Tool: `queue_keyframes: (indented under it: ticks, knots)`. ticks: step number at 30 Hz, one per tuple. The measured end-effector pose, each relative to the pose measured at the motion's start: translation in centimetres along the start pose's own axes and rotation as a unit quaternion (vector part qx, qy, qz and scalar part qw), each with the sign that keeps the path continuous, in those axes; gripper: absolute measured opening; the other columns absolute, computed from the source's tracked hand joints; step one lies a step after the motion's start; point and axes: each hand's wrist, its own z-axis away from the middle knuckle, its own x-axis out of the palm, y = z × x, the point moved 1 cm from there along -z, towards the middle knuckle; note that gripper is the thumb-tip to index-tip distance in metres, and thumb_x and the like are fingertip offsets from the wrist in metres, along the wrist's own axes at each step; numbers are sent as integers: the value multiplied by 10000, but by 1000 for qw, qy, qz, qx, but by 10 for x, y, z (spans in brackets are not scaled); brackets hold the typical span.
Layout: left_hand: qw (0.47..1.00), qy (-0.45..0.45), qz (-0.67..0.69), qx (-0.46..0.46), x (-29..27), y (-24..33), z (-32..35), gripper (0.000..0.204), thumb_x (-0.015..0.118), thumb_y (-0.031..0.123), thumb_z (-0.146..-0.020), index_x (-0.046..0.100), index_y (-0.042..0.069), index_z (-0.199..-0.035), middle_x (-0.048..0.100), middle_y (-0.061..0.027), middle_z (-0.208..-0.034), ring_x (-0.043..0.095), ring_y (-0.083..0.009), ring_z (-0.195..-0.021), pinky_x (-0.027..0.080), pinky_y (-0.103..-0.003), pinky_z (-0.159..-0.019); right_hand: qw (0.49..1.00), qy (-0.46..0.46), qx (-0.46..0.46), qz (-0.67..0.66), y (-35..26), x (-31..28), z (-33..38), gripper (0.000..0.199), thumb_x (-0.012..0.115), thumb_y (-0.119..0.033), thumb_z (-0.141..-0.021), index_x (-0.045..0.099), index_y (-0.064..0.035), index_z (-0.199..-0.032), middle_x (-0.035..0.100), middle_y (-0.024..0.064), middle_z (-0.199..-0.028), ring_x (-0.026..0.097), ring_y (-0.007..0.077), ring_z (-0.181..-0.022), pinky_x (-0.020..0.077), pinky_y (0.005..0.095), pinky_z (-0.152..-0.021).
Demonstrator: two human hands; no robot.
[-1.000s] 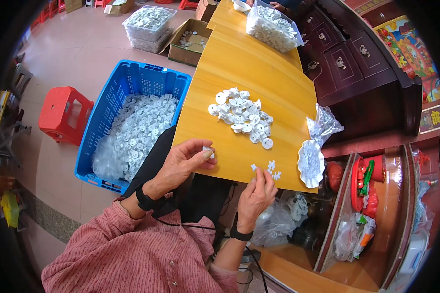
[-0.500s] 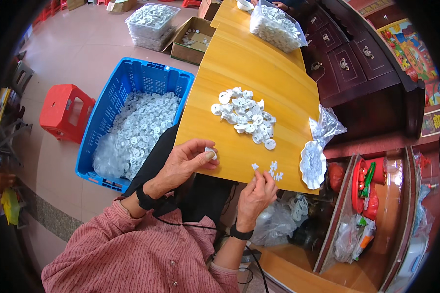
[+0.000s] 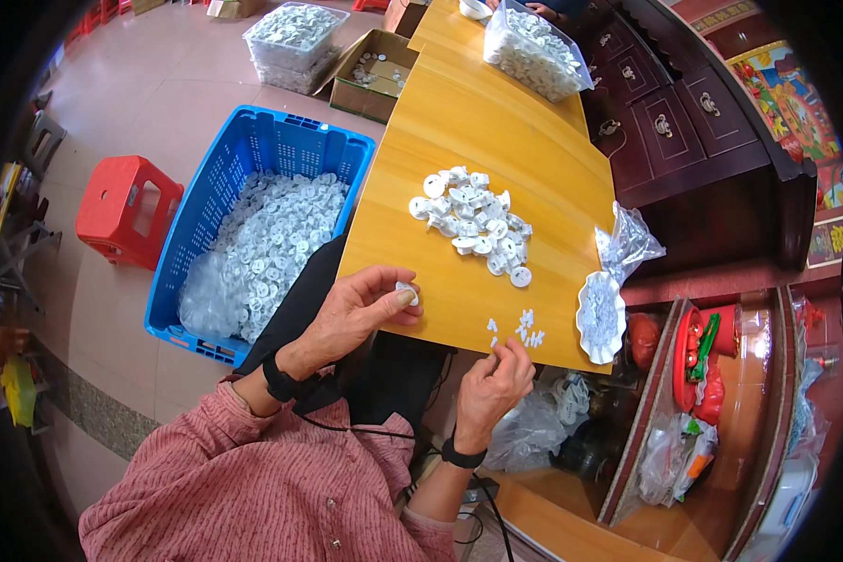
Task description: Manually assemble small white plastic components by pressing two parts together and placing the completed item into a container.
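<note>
Near the table's front edge, my left hand [image 3: 361,304] pinches a white round plastic part [image 3: 406,292] between thumb and fingers. My right hand [image 3: 496,389] is at the same edge farther right, its fingers drawn together. At their tips shows a small white plastic piece [image 3: 494,341], partly hidden by the fingers. Another loose piece lies just beyond it, and a little cluster of small white pieces [image 3: 528,328] rests to its right. Farther back on the yellow wooden table [image 3: 393,215] is a heap of white round plastic parts [image 3: 473,225].
Left of the table stands a blue crate [image 3: 244,140] full of white parts, with a red stool [image 3: 122,211] beside it. A scalloped white dish [image 3: 598,318] and a clear plastic bag [image 3: 628,242] sit at the right edge. A clear tub [image 3: 534,56] stands at the back.
My right hand has drawn back slightly toward the table's edge, and a small white piece now shows at its fingertips. My left hand keeps its hold on the round part.
</note>
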Motion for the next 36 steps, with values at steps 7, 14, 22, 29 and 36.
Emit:
queue_keyframes:
  ticks: [7, 14, 22, 29, 36]
  knots:
    - [1000, 3, -3, 3, -1, -1, 1, 297, 592, 121, -1009, 568, -35, -1260, 657, -100, -1093, 679, -181, -985, 591, -331, -890, 998, -45, -37, 23, -6, -10, -2, 315, 664, 26, -783, 672, -15, -1095, 629, 105, -1166, 556, 339, -1104, 414, 467, -946]
    - [1000, 0, 5, 0, 0, -2, 0, 296, 594, 127, -1010, 569, -32, -1259, 657, -102, -1093, 682, -185, -992, 590, -332, -890, 998, -28, -42, -25, 7, -6, 7, 147, 678, -17, -857, 671, -18, -1004, 641, 109, -1086, 585, 310, -1026, 418, 464, -949]
    - [1000, -2, -2, 1, -2, -2, 0, 317, 614, 136, -1000, 571, -30, -1266, 664, -98, -1088, 688, -188, -990, 585, -322, -888, 883, -43, 225, -408, -20, -4, 5, 93, 582, -58, -993, 598, 10, -1054, 667, 99, -938, 647, 168, -780, 508, 258, -667]
    - [999, -38, -3, -10, -4, -2, 2, 371, 615, 124, -997, 562, -12, -1338, 663, -82, -1134, 674, -162, -1012, 580, -306, -890, 820, -107, 244, -507, -50, -6, -6, 115, 583, -66, -999, 598, 25, -1066, 661, 76, -928, 637, 110, -750, 506, 228, -646]
    - [994, -86, -56, 47, -10, -9, 1, 355, 596, 102, -1002, 570, 14, -1345, 586, -50, -1176, 632, -175, -1102, 553, -330, -958, 818, -136, 206, -520, -68, -1, -8, 99, 577, -14, -976, 603, 28, -1062, 651, 57, -930, 629, 101, -756, 512, 222, -654]
